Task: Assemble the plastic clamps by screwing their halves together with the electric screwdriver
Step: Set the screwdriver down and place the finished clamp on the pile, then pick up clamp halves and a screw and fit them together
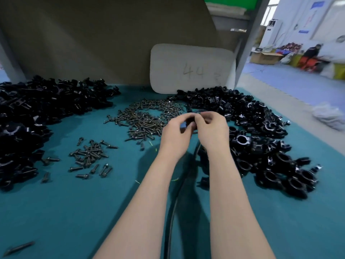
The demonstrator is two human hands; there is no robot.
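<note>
Pinching one black clamp [190,120] between them, left hand [176,132] and right hand [213,130] meet.

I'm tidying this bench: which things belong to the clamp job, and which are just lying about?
Job: black part held in left hand and right hand, clamp halves, screws, bolts, assembled clamps.
Lying about: white board, cardboard box, white bag.

Teal table cover [56,212]: flat, spans the foreground.
Brown panel [84,43]: upright along the table's far edge.
White rounded board [190,68] (pencilled "44"): stands against the panel.
Grey post [248,43]: slanted, just right of the board.
Blue floor [291,79], far right: cardboard box [265,57], a person [313,52] beside it, and a blurred white bag [328,116] nearer the table.
</note>
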